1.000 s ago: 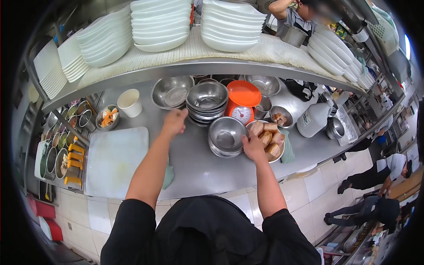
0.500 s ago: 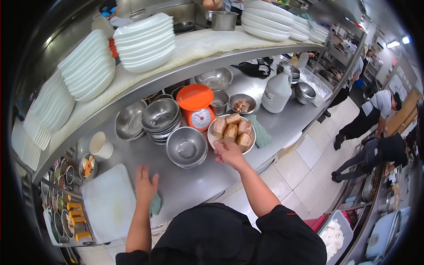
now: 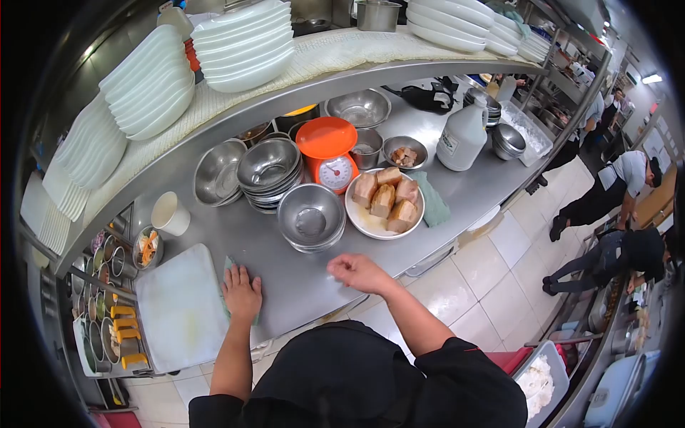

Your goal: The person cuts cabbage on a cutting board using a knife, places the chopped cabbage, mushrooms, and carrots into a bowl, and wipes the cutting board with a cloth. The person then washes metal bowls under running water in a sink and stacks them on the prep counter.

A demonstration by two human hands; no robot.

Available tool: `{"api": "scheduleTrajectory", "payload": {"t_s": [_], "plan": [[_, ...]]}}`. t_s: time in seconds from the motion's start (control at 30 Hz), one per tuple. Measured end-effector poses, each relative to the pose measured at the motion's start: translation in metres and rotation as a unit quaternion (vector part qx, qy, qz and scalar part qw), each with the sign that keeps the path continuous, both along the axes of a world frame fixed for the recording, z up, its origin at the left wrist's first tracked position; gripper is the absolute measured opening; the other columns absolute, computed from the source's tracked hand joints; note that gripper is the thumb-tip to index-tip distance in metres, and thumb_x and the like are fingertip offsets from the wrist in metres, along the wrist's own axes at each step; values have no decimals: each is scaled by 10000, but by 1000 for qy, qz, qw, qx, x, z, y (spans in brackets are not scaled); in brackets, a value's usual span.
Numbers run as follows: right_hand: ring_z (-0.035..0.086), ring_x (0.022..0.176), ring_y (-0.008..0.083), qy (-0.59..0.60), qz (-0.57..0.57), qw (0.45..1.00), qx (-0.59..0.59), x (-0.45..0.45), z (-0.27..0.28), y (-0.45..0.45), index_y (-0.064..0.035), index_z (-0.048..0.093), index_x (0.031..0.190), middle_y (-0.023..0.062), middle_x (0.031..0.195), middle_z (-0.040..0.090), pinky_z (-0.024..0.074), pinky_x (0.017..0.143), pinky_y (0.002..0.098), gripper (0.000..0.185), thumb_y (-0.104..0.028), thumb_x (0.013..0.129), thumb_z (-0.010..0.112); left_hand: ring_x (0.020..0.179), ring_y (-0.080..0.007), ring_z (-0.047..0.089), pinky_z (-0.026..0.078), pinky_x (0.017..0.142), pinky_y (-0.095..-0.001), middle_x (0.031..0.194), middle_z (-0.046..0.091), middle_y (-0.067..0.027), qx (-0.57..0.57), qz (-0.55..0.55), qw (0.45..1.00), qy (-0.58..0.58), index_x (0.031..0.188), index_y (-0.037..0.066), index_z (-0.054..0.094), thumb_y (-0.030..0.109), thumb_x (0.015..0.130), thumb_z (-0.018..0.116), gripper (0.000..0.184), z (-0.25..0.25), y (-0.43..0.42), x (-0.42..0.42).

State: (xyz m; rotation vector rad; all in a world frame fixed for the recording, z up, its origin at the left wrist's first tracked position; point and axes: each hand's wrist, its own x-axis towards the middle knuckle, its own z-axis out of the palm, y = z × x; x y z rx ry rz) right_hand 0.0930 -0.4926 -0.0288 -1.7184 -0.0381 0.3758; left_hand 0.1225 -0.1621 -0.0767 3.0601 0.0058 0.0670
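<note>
My left hand lies flat with fingers spread on a green cloth, just right of the white cutting board. My right hand hovers near the counter's front edge, fingers curled together; whether anything is in them is hidden. Beyond it stands a small stack of steel bowls. To the right of that stack, a white bowl holds several blocks of meat. Behind are an orange scale and a taller stack of steel bowls.
A raised shelf with stacked white dishes crosses the back. A white cup and a bowl of carrot strips stand left. A plastic jug stands right. Co-workers are beyond the counter's right side.
My left hand has come down from the bowls onto the cloth. My right hand has left the small bowl stack and moved back toward the counter's front edge. The view has turned right.
</note>
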Motion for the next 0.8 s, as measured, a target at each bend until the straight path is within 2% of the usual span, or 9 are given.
{"api": "scheduleTrajectory", "payload": {"t_s": [0.2,0.3,0.43,0.47,0.57,0.67,0.73,0.8], "plan": [[644,850,223,1,-11,997,-72,-27,9,5,-31,683,1079,128,940,695,509,787,337,386,-377,914,642,1437,-364,253,230,1146,-544,1542,325,-163,7,29,999,12,1458,44,388,510,966,411,678,6,-1,6],[657,878,274,-32,-31,985,-165,-44,6,-5,-30,684,1084,166,958,693,512,803,346,421,-404,897,637,1434,-369,257,244,1136,-557,1539,328,-166,-3,28,1000,5,1462,60,388,534,958,416,693,0,3,8],[662,881,326,2,-82,970,-230,-86,3,-32,-25,681,1092,187,954,690,519,795,376,442,-412,885,632,1423,-368,281,239,1138,-546,1523,353,-171,-29,29,999,-16,1451,75,411,524,969,405,659,3,0,5],[664,882,330,11,-94,967,-238,-97,3,-44,-23,680,1094,189,959,692,520,793,381,445,-413,886,630,1419,-364,289,231,1133,-564,1500,387,-167,-48,15,997,-54,1415,62,450,492,972,434,617,-2,2,3],[670,895,319,42,-140,961,-235,-125,-15,-90,-11,665,1117,190,969,697,524,811,381,467,-420,895,623,1361,-395,372,294,1106,-540,1425,471,-184,-46,-39,986,-156,1336,37,521,382,959,531,511,-6,6,-12],[672,891,308,77,-229,952,-187,-153,-36,-146,-4,640,1170,182,965,699,526,818,374,514,-441,900,623,1200,-387,548,421,1025,-458,1241,613,-192,-249,-143,953,-94,1207,15,610,254,921,618,373,31,-56,-51],[674,888,312,76,-265,943,-184,-163,-56,-187,-6,639,1176,188,966,699,527,821,377,521,-443,893,630,1019,-325,663,504,905,-369,1069,690,-177,-365,-206,907,34,1141,8,656,201,889,663,318,64,-142,-75],[675,879,311,75,-258,934,-234,-172,-57,-222,-9,635,1188,187,969,699,527,820,376,528,-443,888,637,951,-254,693,520,861,-339,1018,711,-154,-421,-305,850,83,1147,13,664,241,904,657,333,78,-236,-74]]}}
